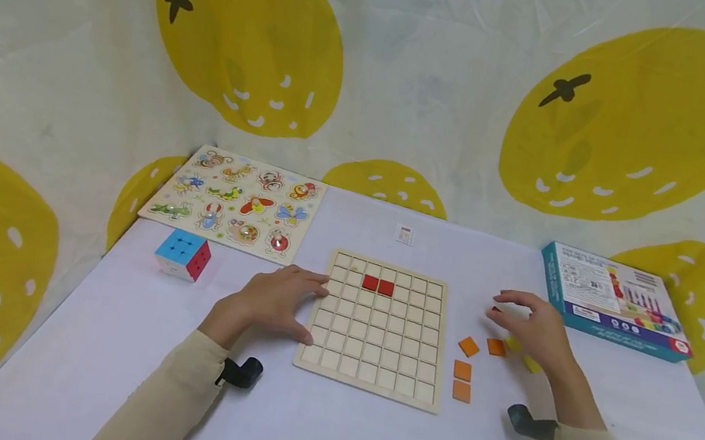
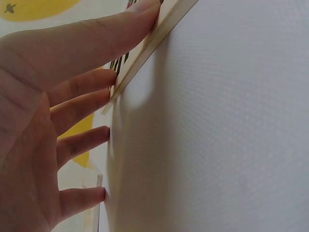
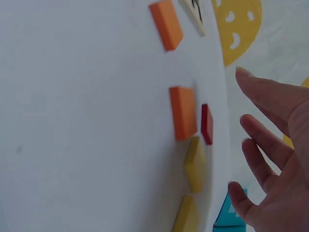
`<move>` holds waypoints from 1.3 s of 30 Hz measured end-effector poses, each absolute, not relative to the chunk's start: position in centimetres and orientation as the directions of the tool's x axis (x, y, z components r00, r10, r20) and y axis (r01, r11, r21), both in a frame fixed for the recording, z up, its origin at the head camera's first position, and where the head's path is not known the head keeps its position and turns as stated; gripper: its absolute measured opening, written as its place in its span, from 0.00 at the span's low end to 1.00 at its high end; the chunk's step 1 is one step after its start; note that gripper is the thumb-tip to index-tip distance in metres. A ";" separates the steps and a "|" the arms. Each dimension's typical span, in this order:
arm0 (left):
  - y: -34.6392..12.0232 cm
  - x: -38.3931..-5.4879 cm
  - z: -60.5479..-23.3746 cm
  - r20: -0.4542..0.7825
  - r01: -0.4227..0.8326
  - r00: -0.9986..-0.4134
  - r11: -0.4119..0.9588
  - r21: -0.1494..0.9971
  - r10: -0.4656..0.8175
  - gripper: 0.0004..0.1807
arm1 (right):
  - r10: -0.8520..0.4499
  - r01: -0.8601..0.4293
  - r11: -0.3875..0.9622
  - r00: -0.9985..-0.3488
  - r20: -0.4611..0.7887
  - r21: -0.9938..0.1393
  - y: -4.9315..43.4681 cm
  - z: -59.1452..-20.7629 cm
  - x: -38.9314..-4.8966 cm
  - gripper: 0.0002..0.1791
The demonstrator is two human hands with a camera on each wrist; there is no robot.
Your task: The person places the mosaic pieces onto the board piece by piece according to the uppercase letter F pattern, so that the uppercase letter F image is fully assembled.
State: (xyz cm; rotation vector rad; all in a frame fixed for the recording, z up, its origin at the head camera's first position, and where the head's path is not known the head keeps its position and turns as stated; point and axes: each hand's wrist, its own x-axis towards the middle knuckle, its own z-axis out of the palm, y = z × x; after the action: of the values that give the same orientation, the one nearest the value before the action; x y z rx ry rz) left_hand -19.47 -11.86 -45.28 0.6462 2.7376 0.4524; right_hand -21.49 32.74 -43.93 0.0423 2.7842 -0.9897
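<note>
Altogether — four orange tiles point(image 1: 462, 370) beside one grid point(image 1: 376, 332)

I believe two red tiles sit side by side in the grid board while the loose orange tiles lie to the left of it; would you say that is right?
Not quite: the loose orange tiles lie to the right of the grid board, as the head view shows. The two red tiles do sit side by side in it.
</note>
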 end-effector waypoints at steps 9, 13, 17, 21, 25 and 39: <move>-11.8 -19.6 -45.4 -0.206 0.383 -0.856 0.848 0.366 0.475 0.44 | 0.008 0.141 0.805 -0.974 -0.226 -0.577 33.6 -45.7 -21.5 0.27; -11.8 -19.5 -45.4 -0.201 0.384 -0.855 0.844 0.375 0.478 0.44 | 0.028 0.142 0.821 -0.977 -0.210 -0.553 33.7 -46.4 -21.7 0.25; -11.8 -19.5 -45.3 -0.193 0.388 -0.856 0.844 0.370 0.479 0.44 | 0.051 0.144 0.833 -0.982 -0.184 -0.534 33.5 -46.5 -21.6 0.22; -11.8 -19.5 -45.4 -0.192 0.389 -0.858 0.846 0.364 0.476 0.44 | 0.063 0.136 0.840 -0.986 -0.154 -0.526 33.3 -46.6 -21.3 0.21; -11.9 -19.5 -45.4 -0.194 0.386 -0.859 0.847 0.364 0.475 0.44 | 0.066 0.131 0.840 -0.988 -0.141 -0.526 33.2 -46.6 -21.3 0.19; -11.8 -19.4 -45.1 -0.202 0.379 -0.856 0.844 0.378 0.475 0.44 | 0.062 0.130 0.839 -0.988 -0.144 -0.528 32.8 -45.9 -21.5 0.20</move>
State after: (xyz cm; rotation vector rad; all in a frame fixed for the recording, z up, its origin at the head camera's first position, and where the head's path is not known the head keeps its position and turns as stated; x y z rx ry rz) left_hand -19.37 -11.80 -45.12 0.6480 2.7337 0.4744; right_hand -21.50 32.85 -45.93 0.1515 2.8958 -0.8446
